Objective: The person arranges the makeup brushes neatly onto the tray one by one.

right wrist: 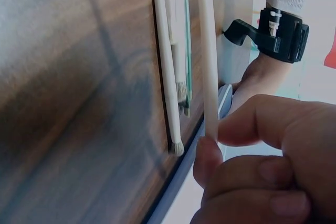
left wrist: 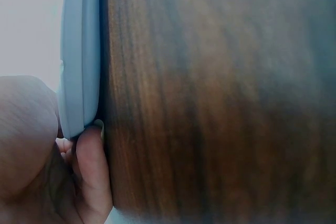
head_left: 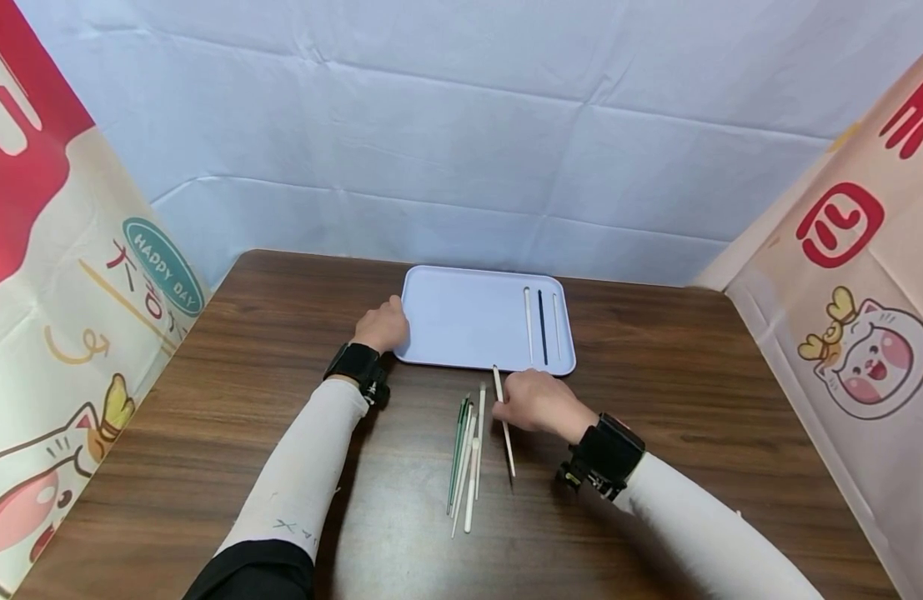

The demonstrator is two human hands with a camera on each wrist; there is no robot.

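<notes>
Right hand (head_left: 539,402) pinches one brush (right wrist: 208,51) between thumb and finger, near the front edge of the tray (head_left: 461,321).
Such a thin, round handle could turn or slip, I think, because only this small pinch seems to hold it. It is just beside the pile (head_left: 472,475) on the surface (head_left: 694,358), so a sideways swing might scatter that. Left hand (head_left: 383,325) curls its fingers on the tray's left edge; if it pulls, the three sticks (head_left: 542,325) lying inside could roll.
</notes>
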